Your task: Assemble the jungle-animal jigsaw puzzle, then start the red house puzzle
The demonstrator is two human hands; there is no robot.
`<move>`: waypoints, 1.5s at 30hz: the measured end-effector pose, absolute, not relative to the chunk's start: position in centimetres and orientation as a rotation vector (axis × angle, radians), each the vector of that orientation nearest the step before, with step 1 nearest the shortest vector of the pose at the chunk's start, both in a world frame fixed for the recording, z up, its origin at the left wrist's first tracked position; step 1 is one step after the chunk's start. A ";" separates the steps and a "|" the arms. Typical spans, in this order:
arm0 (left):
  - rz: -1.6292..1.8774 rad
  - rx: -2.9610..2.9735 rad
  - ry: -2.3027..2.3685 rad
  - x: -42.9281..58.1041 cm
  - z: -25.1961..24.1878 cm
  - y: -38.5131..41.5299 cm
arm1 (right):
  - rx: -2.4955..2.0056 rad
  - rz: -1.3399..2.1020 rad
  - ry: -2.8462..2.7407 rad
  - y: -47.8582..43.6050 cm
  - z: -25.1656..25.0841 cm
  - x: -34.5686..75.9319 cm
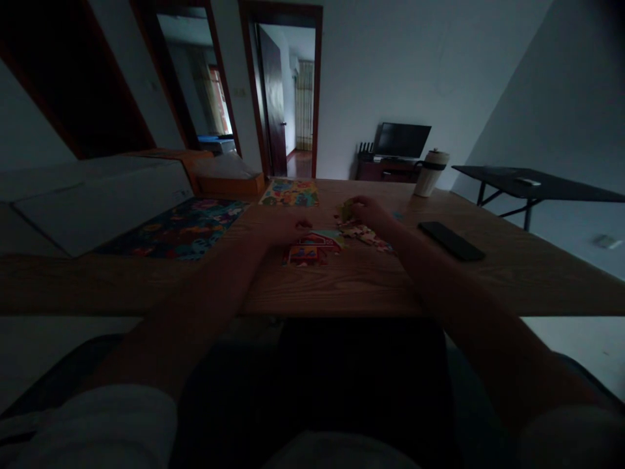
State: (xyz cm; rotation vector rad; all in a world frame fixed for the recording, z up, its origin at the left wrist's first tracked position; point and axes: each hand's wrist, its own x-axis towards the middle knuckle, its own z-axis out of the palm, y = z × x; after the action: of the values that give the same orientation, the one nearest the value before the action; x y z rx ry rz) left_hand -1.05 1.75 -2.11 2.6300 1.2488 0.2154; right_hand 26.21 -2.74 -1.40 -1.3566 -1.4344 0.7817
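On the wooden table a partly joined jigsaw puzzle (312,251) shows a red barn. My left hand (286,228) is at its upper left edge, blurred and dark; its fingers look bent, but whether they hold anything is unclear. My right hand (367,210) is over the far side of a heap of loose puzzle pieces (364,234). Between its thumb and fingers it pinches a yellow-green puzzle piece (347,210).
A colourful picture sheet (290,193) and a dark blue picture sheet (188,228) lie leftward, near a white box (97,202) and an orange box (229,184). Rightward are a black phone-like slab (450,240) and a beige tumbler (431,173). The table's front edge (332,314) is close to me.
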 end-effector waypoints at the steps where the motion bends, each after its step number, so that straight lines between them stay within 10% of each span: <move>1: 0.202 2.639 1.231 -1.1 -2.3 1.8 | -1.349 0.810 -1.413 -3.0 -1.7 26.2; 38: 0.065 2.730 1.205 -2.6 -1.8 2.1 | -1.368 0.846 -1.660 -4.4 -1.5 28.4; 45: 0.090 2.694 1.229 -2.8 -0.8 1.4 | -1.940 0.508 -1.784 -2.5 -1.6 31.3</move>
State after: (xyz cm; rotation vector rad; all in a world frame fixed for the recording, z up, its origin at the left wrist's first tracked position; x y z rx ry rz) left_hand -2.79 1.45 -0.80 2.6945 1.2289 0.0896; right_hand 31.27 -2.48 -1.57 -1.9404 -1.7836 0.5083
